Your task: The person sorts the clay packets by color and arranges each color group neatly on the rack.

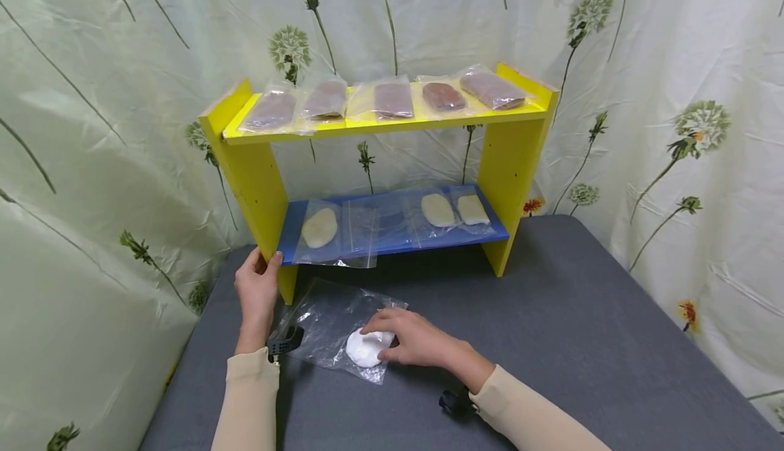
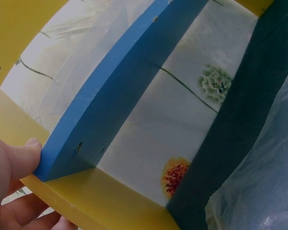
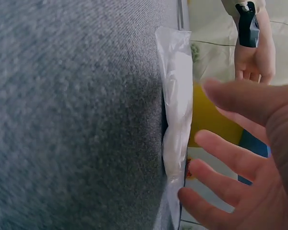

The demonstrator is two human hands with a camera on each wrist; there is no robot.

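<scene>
My left hand holds the left side panel of a yellow shelf unit. In the left wrist view the thumb lies at the end of the blue lower shelf, and the fingers pass behind the yellow panel. Over a clear zip bag on the table, my right hand hovers with fingers spread. A flat white round piece lies inside that bag, partly behind the fingers. The right wrist view shows the bag edge-on and the right hand apart from it.
On the blue shelf lie bagged pale flat pieces, one overhanging the front edge. Several bagged reddish-brown slabs line the yellow top shelf. A dark grey cloth covers the table. Flower-printed curtains hang behind and at the sides.
</scene>
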